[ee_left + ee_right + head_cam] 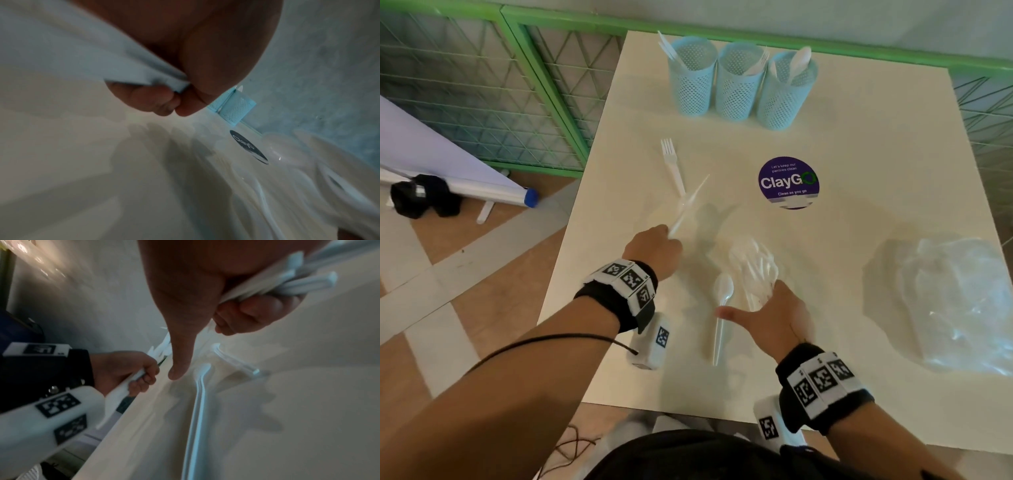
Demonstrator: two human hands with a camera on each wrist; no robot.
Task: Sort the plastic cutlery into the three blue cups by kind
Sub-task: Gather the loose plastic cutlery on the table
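Note:
Three blue perforated cups (739, 82) stand in a row at the table's far edge, each with white cutlery in it. My left hand (666, 238) grips a white knife (688, 202) by its handle, blade pointing toward the cups, lifted and blurred. A white fork (672, 164) lies flat beyond it. My right hand (763, 308) holds a bundle of cutlery (753, 270); in the right wrist view its fingers (257, 309) curl round several handles (287, 283) and the thumb sticks out. A white spoon (722, 308) lies on the table just left of that hand.
A crumpled clear plastic bag (955, 301) lies at the table's right side. A round purple ClayGo sticker (787, 186) is on the white table (859, 154). A green mesh fence (482, 85) runs behind and left of the table.

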